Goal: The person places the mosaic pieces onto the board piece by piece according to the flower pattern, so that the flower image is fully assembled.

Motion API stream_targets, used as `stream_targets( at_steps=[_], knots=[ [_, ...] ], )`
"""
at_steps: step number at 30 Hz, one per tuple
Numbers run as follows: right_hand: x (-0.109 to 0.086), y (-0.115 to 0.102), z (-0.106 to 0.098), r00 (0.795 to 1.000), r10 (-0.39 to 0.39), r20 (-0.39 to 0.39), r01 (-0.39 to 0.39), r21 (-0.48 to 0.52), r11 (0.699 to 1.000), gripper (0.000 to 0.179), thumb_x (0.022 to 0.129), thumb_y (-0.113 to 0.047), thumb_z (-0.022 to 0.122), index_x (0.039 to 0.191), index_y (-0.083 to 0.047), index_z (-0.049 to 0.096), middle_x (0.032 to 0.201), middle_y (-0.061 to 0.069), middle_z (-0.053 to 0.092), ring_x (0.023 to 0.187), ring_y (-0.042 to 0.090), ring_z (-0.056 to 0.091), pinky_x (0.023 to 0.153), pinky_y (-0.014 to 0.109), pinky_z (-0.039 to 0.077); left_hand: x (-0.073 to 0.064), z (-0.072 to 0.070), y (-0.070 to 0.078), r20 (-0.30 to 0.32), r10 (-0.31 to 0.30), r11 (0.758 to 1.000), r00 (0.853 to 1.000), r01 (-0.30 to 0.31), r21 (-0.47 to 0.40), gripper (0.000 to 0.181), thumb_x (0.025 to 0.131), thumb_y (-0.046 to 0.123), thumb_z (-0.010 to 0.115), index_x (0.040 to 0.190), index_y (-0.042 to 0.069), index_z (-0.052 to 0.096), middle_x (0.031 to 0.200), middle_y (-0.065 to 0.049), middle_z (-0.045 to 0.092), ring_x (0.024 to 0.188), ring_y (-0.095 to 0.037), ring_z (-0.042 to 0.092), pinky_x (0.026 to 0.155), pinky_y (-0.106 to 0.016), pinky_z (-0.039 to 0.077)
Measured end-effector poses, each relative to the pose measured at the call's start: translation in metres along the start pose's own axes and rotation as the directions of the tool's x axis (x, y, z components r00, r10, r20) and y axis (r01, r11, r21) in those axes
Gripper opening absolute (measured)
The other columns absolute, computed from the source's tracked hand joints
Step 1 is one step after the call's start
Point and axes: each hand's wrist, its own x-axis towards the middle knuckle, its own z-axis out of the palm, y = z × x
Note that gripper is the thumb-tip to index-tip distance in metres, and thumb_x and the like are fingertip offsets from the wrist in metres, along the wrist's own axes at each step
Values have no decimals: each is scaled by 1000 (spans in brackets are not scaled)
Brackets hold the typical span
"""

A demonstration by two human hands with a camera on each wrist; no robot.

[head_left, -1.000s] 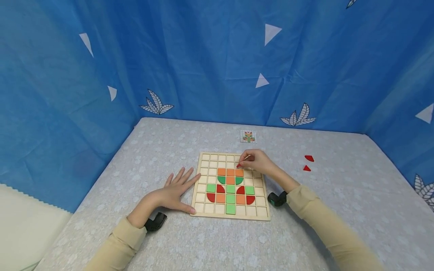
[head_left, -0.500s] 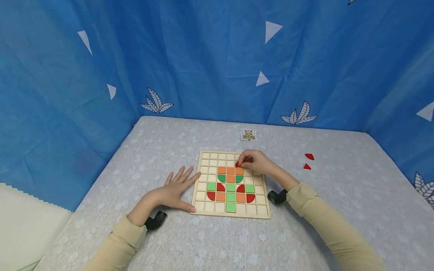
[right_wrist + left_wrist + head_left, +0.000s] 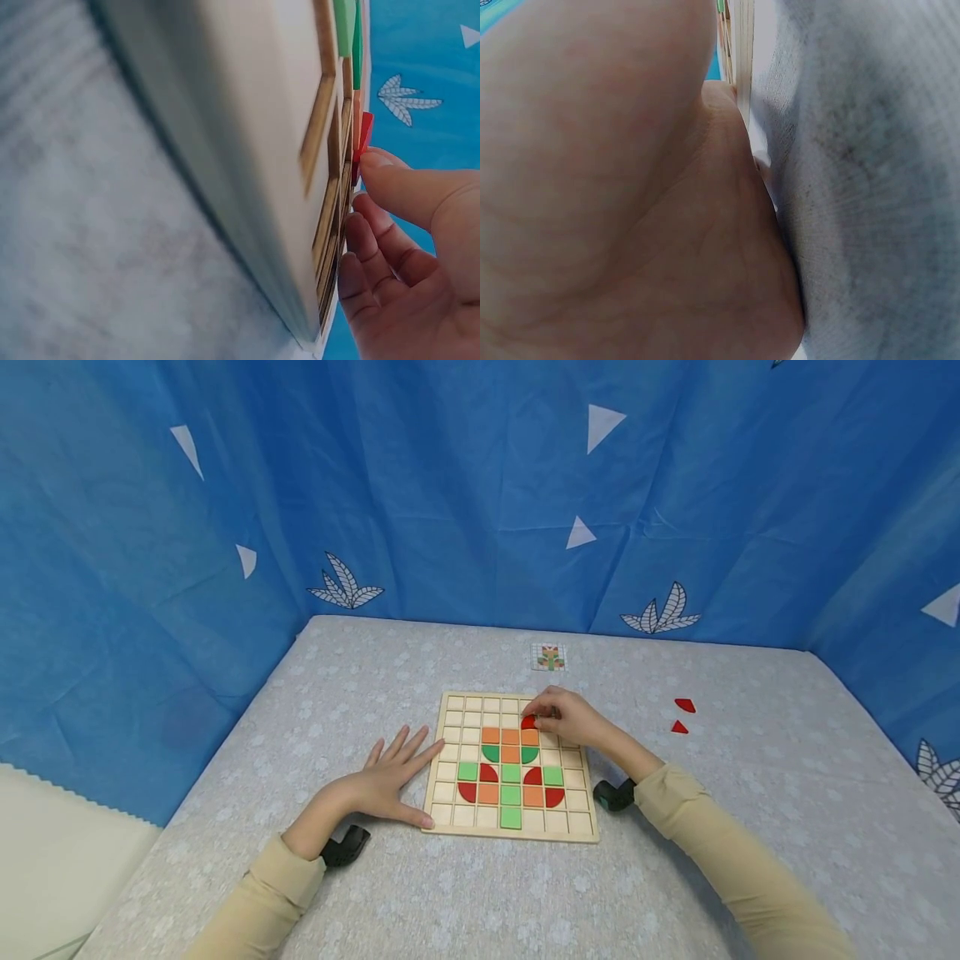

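A wooden grid board (image 3: 585,822) lies on the table, with orange, green and red flat pieces set in its squares. My right hand (image 3: 566,714) is over the board's upper right and pinches a red quarter-round piece (image 3: 528,722) just above the orange squares. In the right wrist view the thumb touches that red piece (image 3: 365,135), which sits tilted at the grid. With fingers spread, my left hand (image 3: 382,785) rests on the table. Its thumb and index fingertip touch the board's left edge; in the left wrist view the palm hides most of the board.
Two loose red pieces lie right of the board, a curved one (image 3: 685,705) above a triangle (image 3: 679,727). Behind the board is a small pattern card (image 3: 549,657) with a flower design. A blue curtain (image 3: 450,502) rises at the table's far edge.
The red piece in my right hand has turned and now lies flatter over a square above the orange ones. My right fingers have shifted slightly. The left hand has stayed in place.
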Motion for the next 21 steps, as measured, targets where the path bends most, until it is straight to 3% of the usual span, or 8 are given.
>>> stream_targets(
  at_steps=[11,21],
  knots=[
    [3,-3,-2,999,-27,28,28,-50,998,16,87,-3,66,102,-7,71,90,2,54,74,18,46,64,34,41,0,-1,1,-1,-3,1000,1000,3,-4,111,71,60,72,152,12,13,154,-17,-4,137,-38,-13,102,-61,-8],
    [4,-2,-2,999,-39,7,40,-130,991,11,84,-11,72,94,-10,69,85,1,53,74,17,50,65,34,44,0,-1,1,3,-5,1000,1000,5,-5,110,71,60,71,152,12,13,154,-17,-4,137,-38,-13,102,-61,-8]
  ],
)
